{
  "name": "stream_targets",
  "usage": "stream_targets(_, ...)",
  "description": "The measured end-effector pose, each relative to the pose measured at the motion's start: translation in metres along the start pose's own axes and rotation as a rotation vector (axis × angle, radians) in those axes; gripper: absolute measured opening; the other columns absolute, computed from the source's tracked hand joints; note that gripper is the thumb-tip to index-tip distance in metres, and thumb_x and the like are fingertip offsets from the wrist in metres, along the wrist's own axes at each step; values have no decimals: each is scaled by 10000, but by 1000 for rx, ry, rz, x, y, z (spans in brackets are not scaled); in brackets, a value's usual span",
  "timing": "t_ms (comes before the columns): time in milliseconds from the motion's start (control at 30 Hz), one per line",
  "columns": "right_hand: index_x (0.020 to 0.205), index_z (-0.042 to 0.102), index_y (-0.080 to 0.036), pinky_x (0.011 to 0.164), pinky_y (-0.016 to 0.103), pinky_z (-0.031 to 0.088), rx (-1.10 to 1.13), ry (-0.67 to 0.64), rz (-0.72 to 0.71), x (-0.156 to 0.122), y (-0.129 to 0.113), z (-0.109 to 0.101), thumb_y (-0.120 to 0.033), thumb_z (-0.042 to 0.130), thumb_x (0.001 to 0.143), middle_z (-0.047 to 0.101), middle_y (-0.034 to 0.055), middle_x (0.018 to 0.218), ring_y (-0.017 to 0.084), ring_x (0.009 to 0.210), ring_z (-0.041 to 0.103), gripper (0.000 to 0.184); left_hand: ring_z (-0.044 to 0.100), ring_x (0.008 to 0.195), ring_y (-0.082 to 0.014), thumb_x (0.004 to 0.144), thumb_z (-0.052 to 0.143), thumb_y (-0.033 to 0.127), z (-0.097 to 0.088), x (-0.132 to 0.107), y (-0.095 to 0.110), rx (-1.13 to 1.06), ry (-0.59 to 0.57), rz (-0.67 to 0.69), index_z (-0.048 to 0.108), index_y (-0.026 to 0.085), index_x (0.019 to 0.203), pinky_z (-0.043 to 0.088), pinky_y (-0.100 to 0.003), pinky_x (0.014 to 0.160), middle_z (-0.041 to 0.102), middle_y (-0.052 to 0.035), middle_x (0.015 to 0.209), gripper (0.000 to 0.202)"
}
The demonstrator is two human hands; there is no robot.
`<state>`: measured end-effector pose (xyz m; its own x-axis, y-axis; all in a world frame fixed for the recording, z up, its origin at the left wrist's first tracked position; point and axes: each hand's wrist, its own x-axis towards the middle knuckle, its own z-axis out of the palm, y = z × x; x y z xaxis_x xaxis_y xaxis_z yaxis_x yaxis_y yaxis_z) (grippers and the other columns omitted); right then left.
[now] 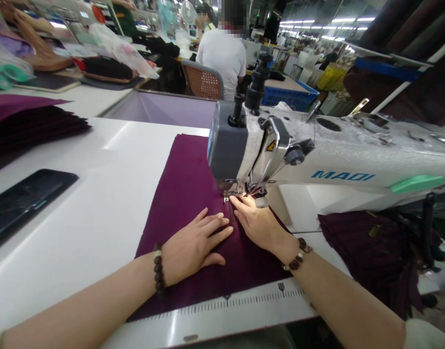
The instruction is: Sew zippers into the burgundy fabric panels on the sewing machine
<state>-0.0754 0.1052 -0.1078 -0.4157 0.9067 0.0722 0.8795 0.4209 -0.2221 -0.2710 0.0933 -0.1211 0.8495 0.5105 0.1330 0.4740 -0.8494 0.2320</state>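
Note:
A dark purple cloth [182, 189] lies flat on the white sewing table [99, 203] and runs under the head of a white sewing machine [317, 155]. My left hand [193, 245] rests flat on the cloth, fingers stretched toward the needle. My right hand [257, 223] lies on the cloth just right of a zipper seam [230, 213], its fingertips touching the cloth beside the presser foot [232, 191]. Both wrists wear bead bracelets.
A black phone [22, 201] lies at the table's left. Stacked dark cloth [29, 126] sits at the far left, more dark fabric [371, 247] hangs at the right. A ruler strip [244, 300] runs along the front edge. A person in white [222, 58] sits ahead.

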Motion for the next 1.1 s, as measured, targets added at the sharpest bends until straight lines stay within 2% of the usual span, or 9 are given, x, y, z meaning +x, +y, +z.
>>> stream_targets(200, 1236, 452, -181, 877, 437, 453, -13, 19, -24, 2, 5, 7, -210, 351, 910, 461, 110, 1276, 243, 1064, 512, 343, 415, 1172, -290, 808, 523, 447, -1, 1, -2, -37, -19, -34, 439, 144, 1237, 299, -581, 988, 484, -145, 1231, 532)
stream_targets(433, 1202, 486, -172, 945, 485, 385, 14, 52, -46, 5, 10, 10, -201, 355, 910, 518, 114, 1213, 244, 1034, 533, 322, 416, 1169, -283, 817, 508, 444, -2, 5, -8, -48, -21, -28, 443, 136, 1235, 296, -556, 1001, 483, -143, 1230, 524)
stream_targets(700, 1063, 583, -152, 935, 419, 395, 54, 3, -38, 18, 17, 10, -185, 368, 908, 621, 96, 1053, 223, 974, 563, 268, 425, 1148, -280, 822, 500, 438, -3, 10, -18, -53, -11, -17, 453, 124, 1224, 272, -556, 1010, 476, -155, 1210, 512)
stream_targets(933, 923, 622, -162, 872, 302, 435, 65, -54, 2, 32, 22, 10, -186, 379, 909, 655, 48, 970, 176, 928, 588, 244, 445, 1098, -283, 829, 483, 438, -3, 16, -28, -47, 13, -13, 459, 117, 1214, 282, -567, 996, 462, -162, 1175, 502)
stream_targets(1100, 913, 633, -143, 826, 293, 454, 18, -103, -10, 37, 23, 7, -143, 369, 898, 656, 81, 953, 189, 902, 600, 264, 445, 1087, -284, 846, 446, 440, -1, 18, -35, -42, 17, 0, 460, 120, 1218, 288, -559, 996, 457, -162, 1158, 491)
